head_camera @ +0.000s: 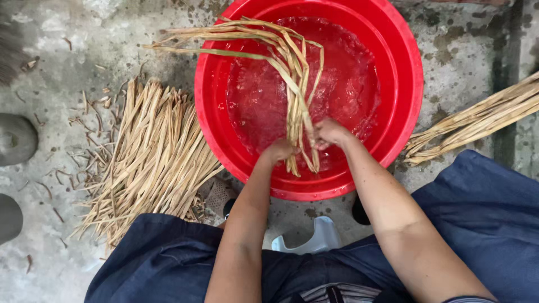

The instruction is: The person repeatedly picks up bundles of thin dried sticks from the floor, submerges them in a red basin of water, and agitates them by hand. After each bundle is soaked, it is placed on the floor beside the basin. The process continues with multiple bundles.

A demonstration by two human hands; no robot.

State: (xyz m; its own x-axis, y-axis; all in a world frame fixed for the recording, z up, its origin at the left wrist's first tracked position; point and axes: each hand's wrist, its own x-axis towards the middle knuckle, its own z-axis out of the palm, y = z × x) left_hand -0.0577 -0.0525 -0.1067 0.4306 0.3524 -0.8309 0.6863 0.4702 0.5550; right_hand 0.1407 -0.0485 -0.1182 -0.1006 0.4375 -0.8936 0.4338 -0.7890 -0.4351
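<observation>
A large red plastic basin (404, 73) holds rippling water. Both hands grip one bundle of long, flat, tan dried leaf strips (292, 67) over the near side of the basin. My left hand (279, 150) is closed on the bundle's lower end, and my right hand (328, 133) is closed on it just beside, to the right. The strips bend up from my hands and fan out leftward over the basin's far rim, some tips greenish.
A loose heap of dry strips (149, 157) lies on the concrete floor left of the basin. Another bundle (477, 120) lies to the right. Dark blue trousers (494, 213) cover my knees, a pale low stool (314, 238) between them. Grey rounded objects (16, 139) sit at far left.
</observation>
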